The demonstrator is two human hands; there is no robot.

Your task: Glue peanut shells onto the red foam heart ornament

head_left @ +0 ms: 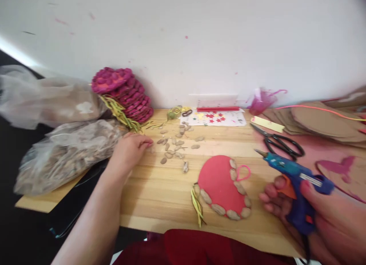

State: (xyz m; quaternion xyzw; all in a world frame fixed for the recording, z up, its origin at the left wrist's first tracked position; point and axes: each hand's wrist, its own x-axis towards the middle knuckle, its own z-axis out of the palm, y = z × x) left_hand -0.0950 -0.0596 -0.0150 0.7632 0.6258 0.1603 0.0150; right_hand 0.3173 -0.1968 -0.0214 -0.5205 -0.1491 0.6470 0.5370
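Note:
In my right hand [323,215] is a blue hot glue gun [301,173] with an orange trigger, its nozzle pointing left above the table. My left hand [131,149] rests on the wood beside loose peanuts [171,147], fingertips pinched together; what they hold, if anything, I cannot make out. Between my hands lies a red rounded piece [220,183], edged along its right and lower rim with peanuts. A pink loop [244,173] sticks out at its right, and a yellow-green tassel [196,208] hangs at its lower left.
Black-handled scissors [283,143] lie beyond the glue gun, before stacked cardboard pieces [317,120]. A pile of magenta studded pieces [126,91] leans at the wall. A plastic bag of peanuts [71,154] sits left. White paper [240,118] holds small stars [214,116].

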